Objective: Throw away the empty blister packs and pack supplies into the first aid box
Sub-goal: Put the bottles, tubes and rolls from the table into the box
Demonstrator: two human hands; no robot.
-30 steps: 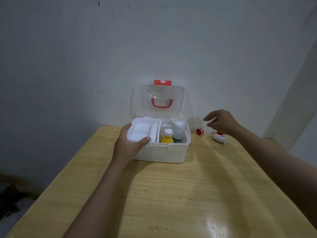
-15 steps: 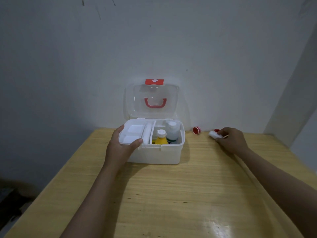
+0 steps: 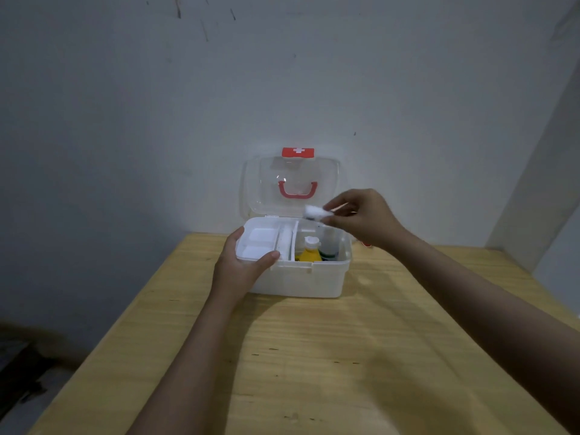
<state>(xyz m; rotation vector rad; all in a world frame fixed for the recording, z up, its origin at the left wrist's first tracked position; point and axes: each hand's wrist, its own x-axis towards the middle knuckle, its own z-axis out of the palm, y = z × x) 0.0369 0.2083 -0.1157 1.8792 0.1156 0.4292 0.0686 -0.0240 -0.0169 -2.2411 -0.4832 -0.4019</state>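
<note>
Head view: packing the first aid box [image 3: 301, 277] on the wooden table [image 3: 314, 356].
Left hand [image 3: 241, 268] gripping the box's near-left rim; right hand [image 3: 361, 218] pinching a small white roll [image 3: 315, 211] above the right compartment.

Bottles [image 3: 309, 249] crowding box's [image 3: 301, 282] right compartment

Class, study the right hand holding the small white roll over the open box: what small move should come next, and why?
Probably lower the white roll into the right compartment, behind the yellow bottle. The right hand pinches it over the open first aid box, which the left hand steadies.
</note>
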